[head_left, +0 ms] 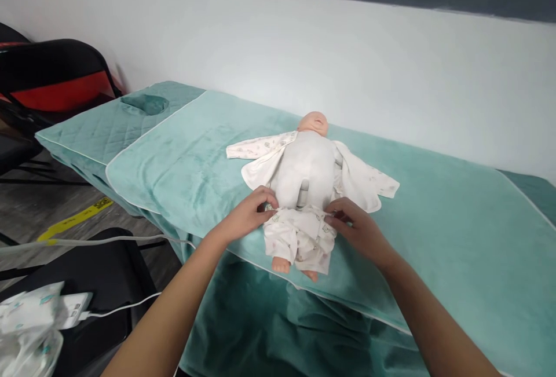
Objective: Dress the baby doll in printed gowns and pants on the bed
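A baby doll (307,160) lies on its back on the green bed cover, head toward the wall and feet toward me. Around its legs are white patterned baby pants (299,232), with both feet showing below the cuffs. My left hand (251,212) pinches the waistband at the doll's left side in view, and my right hand (354,223) grips the same waistband at the opposite side. A white patterned baby jacket (362,177) lies spread open under the doll, its sleeves stretched out to both sides.
The green-covered massage bed (443,232) stands against the white wall, with a face hole (145,103) at its left end. A black chair (108,273) at lower left carries a white power bank (75,309) and plastic packets (32,313). A cable (113,239) runs to the bed's edge.
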`<state>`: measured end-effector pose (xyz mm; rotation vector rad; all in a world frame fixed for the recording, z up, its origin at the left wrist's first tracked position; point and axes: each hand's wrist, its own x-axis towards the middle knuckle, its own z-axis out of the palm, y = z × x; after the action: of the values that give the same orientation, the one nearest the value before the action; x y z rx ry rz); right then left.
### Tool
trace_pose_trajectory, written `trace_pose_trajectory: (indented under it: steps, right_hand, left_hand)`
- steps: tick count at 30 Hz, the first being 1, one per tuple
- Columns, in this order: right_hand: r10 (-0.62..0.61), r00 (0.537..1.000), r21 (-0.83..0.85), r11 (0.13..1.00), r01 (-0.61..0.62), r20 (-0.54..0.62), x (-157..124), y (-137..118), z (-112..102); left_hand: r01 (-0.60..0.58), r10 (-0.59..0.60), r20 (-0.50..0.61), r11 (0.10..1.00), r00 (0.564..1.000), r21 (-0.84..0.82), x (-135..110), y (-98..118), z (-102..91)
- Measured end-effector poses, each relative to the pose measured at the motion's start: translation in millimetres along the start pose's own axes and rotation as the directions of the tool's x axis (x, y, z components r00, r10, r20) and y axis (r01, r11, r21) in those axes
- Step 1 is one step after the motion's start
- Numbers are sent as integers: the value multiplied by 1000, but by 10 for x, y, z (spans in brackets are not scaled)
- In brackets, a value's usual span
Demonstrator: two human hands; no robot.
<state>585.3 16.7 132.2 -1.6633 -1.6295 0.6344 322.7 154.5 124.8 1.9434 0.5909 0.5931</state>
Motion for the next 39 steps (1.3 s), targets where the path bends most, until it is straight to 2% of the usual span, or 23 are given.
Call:
trace_pose_trajectory:
  steps: [3,6,9,13,17,24,27,30,32,34,36,39]
  right_hand:
    - [-73,996,-82,994,78,58,18,-12,-26]
    - [-193,981,-193,963,186,-17,40,-6,-29]
    - [-232,965,-241,950,198,-119,81,18,-9]
    - [-167,961,-144,980,138,-218,156,23,27]
    - [-10,966,-73,997,-9,-257,178,-5,56]
    - [119,965,-61,989,-137,-235,57,58,85]
    - [126,988,-24,991,-129,-88,20,101,45]
    - [28,999,-37,999,-27,24,8,127,-13]
    - [-82,997,-74,994,81,-14,18,136,-33]
    - [-158,981,-136,981,142,-117,53,143,-28]
    - [-184,960,-184,972,146,-211,119,152,-5]
    - [-174,946,-166,977,132,-274,256,160,33]
  left_hand:
    - [-59,69,-155,996,986,69,31,-18,110]
    - [-12,35,-250,996,968,93,92,-14,213]
    - [61,-36,-310,996,950,72,213,12,250]
    - [151,-81,-406,978,910,142,422,-11,208]
    - [164,-85,-476,978,875,127,523,-144,206]
    - [130,-164,-398,985,902,-110,356,-272,230]
    - [125,-185,-323,973,928,-196,323,-252,150]
    - [122,-169,-202,966,965,-226,315,-230,72]
    - [106,-141,-148,969,979,-222,314,-217,37]
    - [76,-102,-119,976,988,-202,318,-203,13]
    - [41,-62,-106,981,992,-188,327,-181,-2]
    - [-4,-13,-92,982,996,-189,334,-116,-11]
